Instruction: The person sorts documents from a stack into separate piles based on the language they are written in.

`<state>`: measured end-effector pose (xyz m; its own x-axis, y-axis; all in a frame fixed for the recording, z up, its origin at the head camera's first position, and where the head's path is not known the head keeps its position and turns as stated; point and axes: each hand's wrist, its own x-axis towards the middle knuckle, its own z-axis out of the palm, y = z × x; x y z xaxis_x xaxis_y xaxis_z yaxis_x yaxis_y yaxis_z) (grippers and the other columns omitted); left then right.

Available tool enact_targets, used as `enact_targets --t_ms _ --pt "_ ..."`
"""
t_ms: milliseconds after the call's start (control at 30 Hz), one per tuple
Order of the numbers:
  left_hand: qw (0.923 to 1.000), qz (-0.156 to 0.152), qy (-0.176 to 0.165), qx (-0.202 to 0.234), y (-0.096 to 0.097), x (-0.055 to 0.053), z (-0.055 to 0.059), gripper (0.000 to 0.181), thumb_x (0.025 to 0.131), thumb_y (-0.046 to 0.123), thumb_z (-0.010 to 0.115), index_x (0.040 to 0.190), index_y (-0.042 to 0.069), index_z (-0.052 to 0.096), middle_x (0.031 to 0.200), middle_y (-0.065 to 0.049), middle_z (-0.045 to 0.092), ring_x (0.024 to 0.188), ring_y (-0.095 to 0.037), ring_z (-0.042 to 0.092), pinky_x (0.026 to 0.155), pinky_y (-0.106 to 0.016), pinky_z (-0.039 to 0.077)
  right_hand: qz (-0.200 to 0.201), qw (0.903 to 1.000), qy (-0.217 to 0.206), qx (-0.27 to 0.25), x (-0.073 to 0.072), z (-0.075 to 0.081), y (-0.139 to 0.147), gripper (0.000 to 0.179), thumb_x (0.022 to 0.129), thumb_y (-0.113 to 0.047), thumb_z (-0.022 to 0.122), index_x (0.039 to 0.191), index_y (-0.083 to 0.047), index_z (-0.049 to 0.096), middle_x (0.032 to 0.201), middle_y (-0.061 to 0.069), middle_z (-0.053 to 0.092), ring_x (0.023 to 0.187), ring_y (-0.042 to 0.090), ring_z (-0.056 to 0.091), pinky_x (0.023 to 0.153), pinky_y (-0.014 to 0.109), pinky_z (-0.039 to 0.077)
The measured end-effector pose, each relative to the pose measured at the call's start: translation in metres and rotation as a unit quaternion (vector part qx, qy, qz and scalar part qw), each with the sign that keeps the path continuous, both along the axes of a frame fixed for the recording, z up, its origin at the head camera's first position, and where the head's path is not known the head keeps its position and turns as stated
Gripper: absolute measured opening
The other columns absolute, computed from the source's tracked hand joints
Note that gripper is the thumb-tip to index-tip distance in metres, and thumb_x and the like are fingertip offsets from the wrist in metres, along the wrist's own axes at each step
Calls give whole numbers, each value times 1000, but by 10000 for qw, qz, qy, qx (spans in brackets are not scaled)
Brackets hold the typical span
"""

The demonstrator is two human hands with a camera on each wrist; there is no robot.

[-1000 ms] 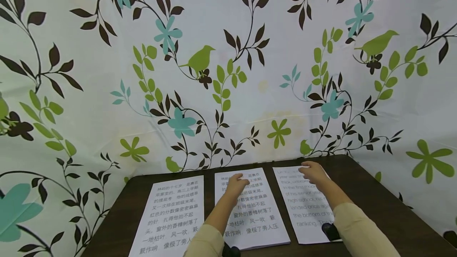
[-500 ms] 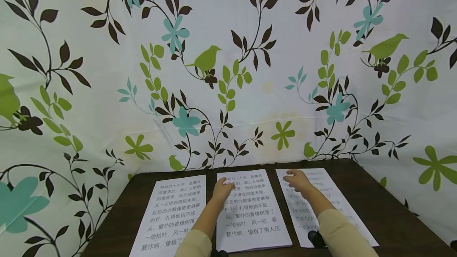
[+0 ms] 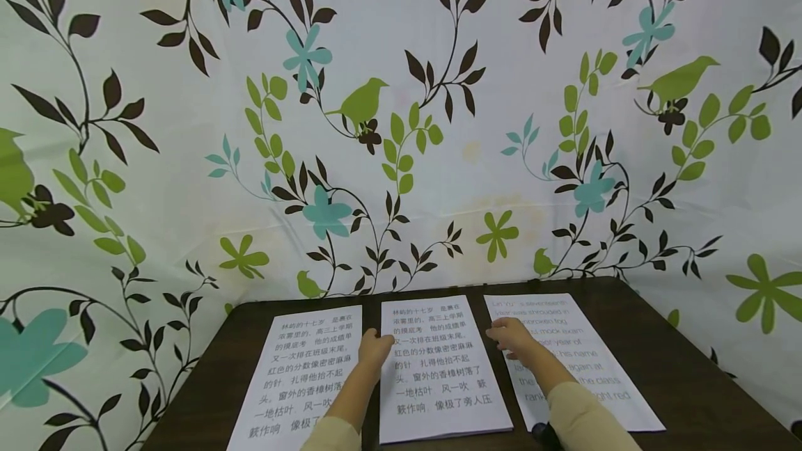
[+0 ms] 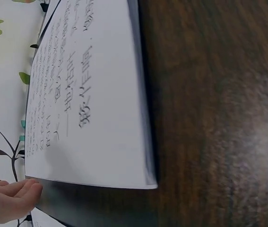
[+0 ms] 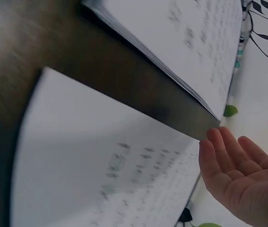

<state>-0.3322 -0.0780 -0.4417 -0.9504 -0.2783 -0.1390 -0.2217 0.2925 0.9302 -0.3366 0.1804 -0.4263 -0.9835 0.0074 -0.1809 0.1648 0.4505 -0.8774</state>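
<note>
Three stacks of printed paper lie on a dark table. My left hand [image 3: 374, 350] is at the left edge of the middle stack [image 3: 441, 367], which carries Chinese print. In the left wrist view, the fingers [image 4: 27, 193] are loosely extended beside that stack's far corner, thumb held apart. My right hand [image 3: 512, 339] overlaps the left edge of the right stack [image 3: 601, 360], printed in English, and hides some words. Seen from the right wrist, its palm faces the gap between the two stacks, fingers [image 5: 233, 156] gently bent and thumb apart. Both hands hold nothing.
The left paper stack [image 3: 301, 374], also in Chinese, lies left of my left forearm. A brown wood table [image 3: 664, 346] shows between and around the stacks. Behind its far edge hangs a white cloth [image 3: 438, 242] with leaves, flowers and birds.
Both hands have come leftward and nearer to me: the left off the middle stack's print to its left edge, the right from the right stack's upper part to its left edge. The view shifted slightly at first.
</note>
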Motion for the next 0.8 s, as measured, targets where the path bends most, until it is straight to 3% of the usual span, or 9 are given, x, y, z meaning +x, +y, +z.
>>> enact_targets --t_ms 333,800 --pt "9999 67 -67 -75 -1 5 -6 54 76 8 50 120 -17 33 120 -36 33 108 -48 33 88 -54 30 -181 9992 -212 -300 6 -21 -6 44 82 -13 51 115 14 40 103 27 50 89 37 50 66 42 46" --pt "9999 -87 29 -107 -3 6 -6 48 78 8 50 116 -18 37 116 -35 38 106 -47 36 86 -52 32 -588 9964 -160 -583 9 -30 -13 40 81 -11 51 111 14 44 97 22 53 85 33 53 65 40 47"
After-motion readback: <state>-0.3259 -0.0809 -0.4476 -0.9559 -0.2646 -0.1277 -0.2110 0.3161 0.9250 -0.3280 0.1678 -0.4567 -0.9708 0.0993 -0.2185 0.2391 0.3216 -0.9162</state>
